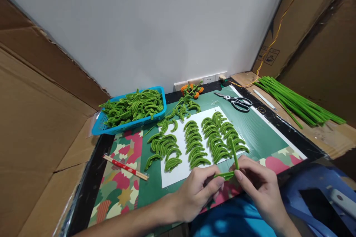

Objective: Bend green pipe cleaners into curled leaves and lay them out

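Observation:
Near the table's front edge, my left hand (198, 194) pinches one end of a green pipe cleaner (234, 154). My right hand (260, 187) grips it at a bend with thumb and fingers, so one part points upward and another runs sideways between my hands. Just beyond, rows of curved green pipe-cleaner leaves (193, 142) lie on a white sheet of paper (171, 179). More of these leaves (133, 105) are heaped in a blue plastic basket (128, 125) at the back left.
Black-handled scissors (235, 100) rest behind the paper, beside an orange flower stem (191, 90). Straight green pipe cleaners (299, 100) and a white pen-like stick (265, 100) lie at the right. Wrapped chopsticks (126, 167) lie left. Cardboard walls (36, 118) flank the table.

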Motion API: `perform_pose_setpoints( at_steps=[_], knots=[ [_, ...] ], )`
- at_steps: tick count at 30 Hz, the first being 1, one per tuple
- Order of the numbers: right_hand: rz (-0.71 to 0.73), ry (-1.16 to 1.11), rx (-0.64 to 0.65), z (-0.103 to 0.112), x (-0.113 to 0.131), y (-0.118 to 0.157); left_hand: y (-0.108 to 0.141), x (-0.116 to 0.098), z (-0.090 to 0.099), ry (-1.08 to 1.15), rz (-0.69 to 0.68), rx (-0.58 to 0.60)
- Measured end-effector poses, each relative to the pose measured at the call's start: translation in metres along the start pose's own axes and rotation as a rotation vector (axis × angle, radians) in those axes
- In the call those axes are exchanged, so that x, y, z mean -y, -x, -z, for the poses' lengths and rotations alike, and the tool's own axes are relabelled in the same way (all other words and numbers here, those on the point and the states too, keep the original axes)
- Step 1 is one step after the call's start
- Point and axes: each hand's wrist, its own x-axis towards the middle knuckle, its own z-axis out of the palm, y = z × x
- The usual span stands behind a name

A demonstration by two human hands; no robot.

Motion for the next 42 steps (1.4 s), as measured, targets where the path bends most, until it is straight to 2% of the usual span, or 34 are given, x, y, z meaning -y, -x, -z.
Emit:
perform_pose_setpoints(
  at_steps=[4,7,10,13,15,19,21,26,32,38,42],
  knots=[
    [-0.013,-0.028,-0.022,0.006,0.001,0.001,0.0,-0.002,-0.001,0.071,0.002,-0.01],
    [-0.059,-0.155,-0.176,0.01,0.005,0.003,-0.001,-0.006,-0.002,0.051,-0.02,-0.004],
    [-0.157,-0.396,-0.334,0.007,0.008,0.005,-0.001,-0.009,-0.002,-0.06,-0.093,0.0],
    [-0.241,-0.542,-0.37,-0.003,0.005,0.008,0.001,-0.008,-0.002,-0.115,-0.119,0.026],
    [-0.274,-0.547,-0.35,-0.01,0.002,0.01,0.002,-0.004,-0.002,-0.118,-0.149,-0.015],
    [-0.341,-0.493,-0.217,-0.017,0.001,0.011,0.005,0.007,-0.004,-0.087,-0.288,-0.26],
    [-0.359,-0.479,-0.14,-0.018,0.004,0.009,0.005,0.012,-0.006,0.002,-0.295,-0.318],
    [-0.399,-0.423,0.04,-0.022,0.01,0.008,0.003,0.013,-0.011,0.14,-0.269,-0.319],
    [-0.436,-0.346,0.205,-0.027,0.004,0.016,0.004,0.012,-0.01,0.079,-0.191,-0.306],
    [-0.398,-0.24,0.21,-0.027,0.005,0.011,0.001,0.005,-0.008,-0.134,-0.195,-0.335],
    [-0.441,-0.182,0.216,-0.013,0.008,0.004,-0.001,-0.002,-0.006,-0.227,-0.258,-0.289]
  ],
)
